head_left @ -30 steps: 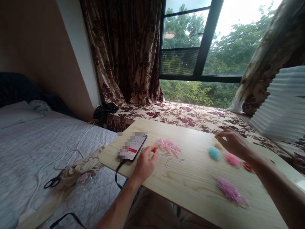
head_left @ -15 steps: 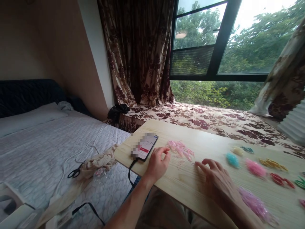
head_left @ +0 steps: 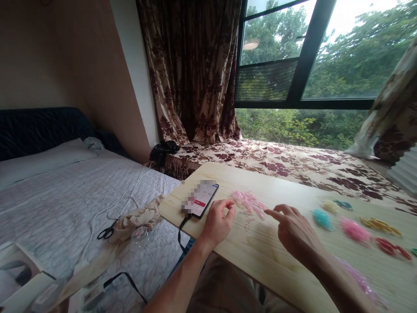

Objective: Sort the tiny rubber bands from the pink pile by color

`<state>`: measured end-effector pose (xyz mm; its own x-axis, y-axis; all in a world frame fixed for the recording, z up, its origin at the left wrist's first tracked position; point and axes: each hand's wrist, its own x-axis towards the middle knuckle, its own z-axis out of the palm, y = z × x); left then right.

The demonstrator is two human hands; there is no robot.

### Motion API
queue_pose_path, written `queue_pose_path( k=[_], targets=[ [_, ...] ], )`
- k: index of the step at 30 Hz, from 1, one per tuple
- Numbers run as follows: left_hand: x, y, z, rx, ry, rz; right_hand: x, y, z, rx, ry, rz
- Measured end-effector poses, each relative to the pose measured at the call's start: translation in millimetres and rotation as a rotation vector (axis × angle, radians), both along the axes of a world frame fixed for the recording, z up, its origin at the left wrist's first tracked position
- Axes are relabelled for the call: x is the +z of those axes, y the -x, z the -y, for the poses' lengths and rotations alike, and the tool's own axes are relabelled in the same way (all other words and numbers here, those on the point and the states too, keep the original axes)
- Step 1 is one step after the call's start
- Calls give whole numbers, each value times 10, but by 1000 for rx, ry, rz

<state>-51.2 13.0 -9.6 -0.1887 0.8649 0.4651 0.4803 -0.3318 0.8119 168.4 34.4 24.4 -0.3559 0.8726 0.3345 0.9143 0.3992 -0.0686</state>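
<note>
A loose heap of thin pink strands lies on the pale wooden table. My left hand rests just left of the heap, beside a phone, its fingers curled with thumb and forefinger close together; whether something small is between them cannot be made out. On the heap's right side, my right hand points its forefinger at the heap's edge, the other fingers loosely bent, nothing visible in it. A purple bundle is partly hidden behind my right forearm.
Turquoise, pink, cream, yellow and red bundles lie at the right. On the bed at left are black scissors, a beige cloth, cables and an open box.
My right hand has moved up and slightly closer to the pink heap, its forefinger now by the heap's edge. My left hand keeps nearly the same pose. The view has shifted slightly.
</note>
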Motion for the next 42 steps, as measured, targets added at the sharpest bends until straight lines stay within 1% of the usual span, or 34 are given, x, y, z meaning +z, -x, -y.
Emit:
queue_pose_path(
  k=[3, 6, 18, 23, 33, 42],
  targets=[
    [-3, 1, -3, 3, -4, -2, 3, 52, -66, 1, 29, 1],
    [-4, 3, -5, 2, -2, -8, -29, 68, -75, 21, 45, -25],
    [3, 3, 0, 0, -1, -13, -166, 119, -163, -35, 0, -126],
    [7, 2, 5, -2, 4, -7, -186, 73, -177, 8, -17, -168],
    [5, 10, 3, -4, 21, -10, -239, -46, -218, 60, -11, -360],
    [3, 3, 5, 2, 18, -1, -230, -91, -213, 75, -4, -389]
  ],
)
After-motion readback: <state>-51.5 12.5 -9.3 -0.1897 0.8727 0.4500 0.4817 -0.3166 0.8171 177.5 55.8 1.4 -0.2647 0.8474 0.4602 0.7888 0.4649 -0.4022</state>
